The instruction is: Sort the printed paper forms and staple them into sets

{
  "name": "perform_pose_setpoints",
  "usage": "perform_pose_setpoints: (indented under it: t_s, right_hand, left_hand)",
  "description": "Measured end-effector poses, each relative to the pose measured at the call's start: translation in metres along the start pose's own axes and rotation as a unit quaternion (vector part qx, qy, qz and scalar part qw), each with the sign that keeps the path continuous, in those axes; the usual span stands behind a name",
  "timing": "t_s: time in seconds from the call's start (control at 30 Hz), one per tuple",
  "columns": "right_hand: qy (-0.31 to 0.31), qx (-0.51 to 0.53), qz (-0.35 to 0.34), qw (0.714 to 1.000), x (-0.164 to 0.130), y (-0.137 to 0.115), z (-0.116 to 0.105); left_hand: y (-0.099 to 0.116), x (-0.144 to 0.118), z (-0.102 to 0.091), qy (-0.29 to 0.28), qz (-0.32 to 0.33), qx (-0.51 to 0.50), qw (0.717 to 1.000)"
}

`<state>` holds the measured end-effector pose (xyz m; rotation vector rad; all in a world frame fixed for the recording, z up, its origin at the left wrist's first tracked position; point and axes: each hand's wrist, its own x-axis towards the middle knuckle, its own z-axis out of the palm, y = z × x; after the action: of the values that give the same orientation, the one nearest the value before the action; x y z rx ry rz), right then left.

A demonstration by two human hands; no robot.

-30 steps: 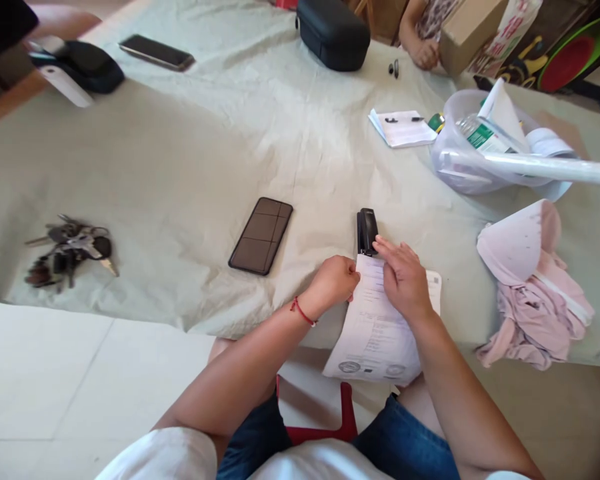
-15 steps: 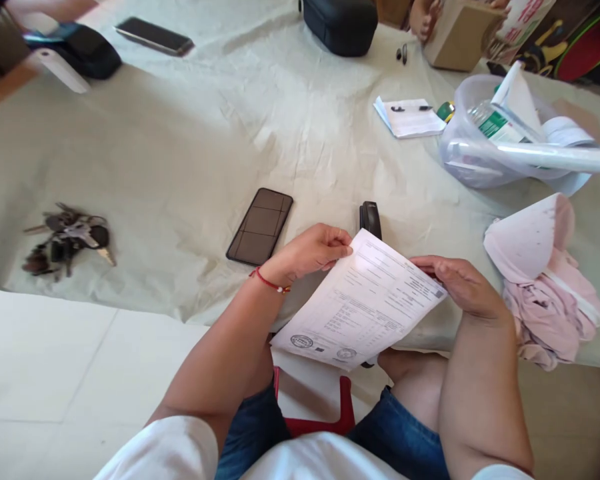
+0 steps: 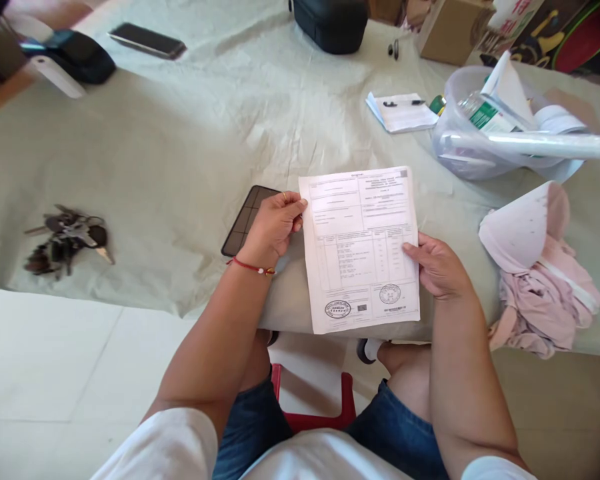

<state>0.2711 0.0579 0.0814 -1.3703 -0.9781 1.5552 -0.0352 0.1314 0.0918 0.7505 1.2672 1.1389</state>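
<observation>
While the printed form (image 3: 361, 257) is held up: I judge the step in hand to be presenting its front squarely to view.
Next move: calls, I think, for both edges pinched evenly so the paper doesn't buckle.
Left hand (image 3: 277, 225): thumb and fingers closed on the form's upper left edge, partly covering the black smartphone (image 3: 241, 217) in my feed.
Right hand (image 3: 439, 267): thumb on the front at the right edge, pinching against fingers mostly hidden from me.
Form's place: just right of the smartphone.
Form's look: pale, ruled into boxes, slightly bowed, oval stamps (image 3: 338, 309) near the bottom, print too small for me to read.
Bunch of keys (image 3: 70, 239): well left of the smartphone.
</observation>
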Motion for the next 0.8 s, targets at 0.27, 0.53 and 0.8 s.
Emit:
perform_pose_setpoints:
  t_s: [0.27, 0.53, 0.8]
  right_hand:
    - [0.117, 0.019, -0.096, 0.988, 0.016, 0.015, 0.017]
    - [0.175, -0.001, -0.147, 0.973, 0.022, 0.019, 0.013]
    - [0.176, -0.004, -0.091, 0.980, 0.027, 0.025, 0.004]
  left_hand:
    - [-0.016, -0.006, 0.010, -0.108, 0.037, -0.070, 0.991]
    - [-0.026, -0.016, 0.011, -0.249, -0.109, -0.021, 0.962]
    - [-0.029, -0.014, 0.012, -0.167, -0.086, -0.055, 0.981]
